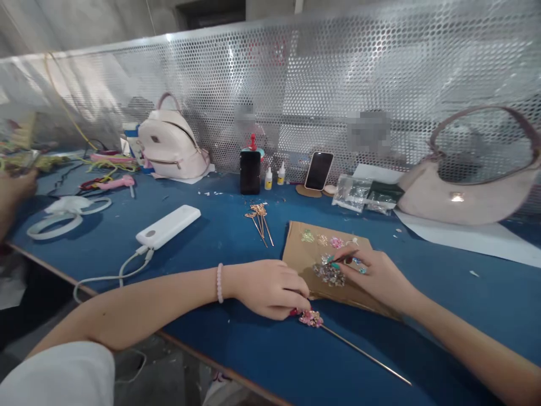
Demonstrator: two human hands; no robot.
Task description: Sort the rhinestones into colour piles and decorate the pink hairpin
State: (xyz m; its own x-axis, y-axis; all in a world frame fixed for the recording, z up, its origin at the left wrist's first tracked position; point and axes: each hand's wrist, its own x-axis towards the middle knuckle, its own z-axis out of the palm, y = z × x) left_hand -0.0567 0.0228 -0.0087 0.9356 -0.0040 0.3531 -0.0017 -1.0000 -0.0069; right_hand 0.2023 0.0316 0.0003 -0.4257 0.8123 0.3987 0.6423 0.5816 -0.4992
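While the left hand (pixel 270 288) rests on the blue table (pixel 262 361), its fingers are curled together and pinch the pink flower head of a long metal hairpin (pixel 313 319), whose thin stem runs away to the right along the near part of the table. Just beyond it, the right hand (pixel 378 276) lies on a brown cardboard sheet (pixel 300 254), thumb and forefinger pinching a thin tool over a small heap of beads (pixel 329 274); the other fingers are loosely spread. More little flower pieces (pixel 322 239) sit along the far edge of that sheet. Further back lie several gold hairpins (pixel 260 217) and a white power bank (pixel 168 226) with its cable. Near the perforated metal screen stand two phones (pixel 250 172), small glue bottles (pixel 268 179), a pale backpack (pixel 171 144) and a pink handbag (pixel 465 192).
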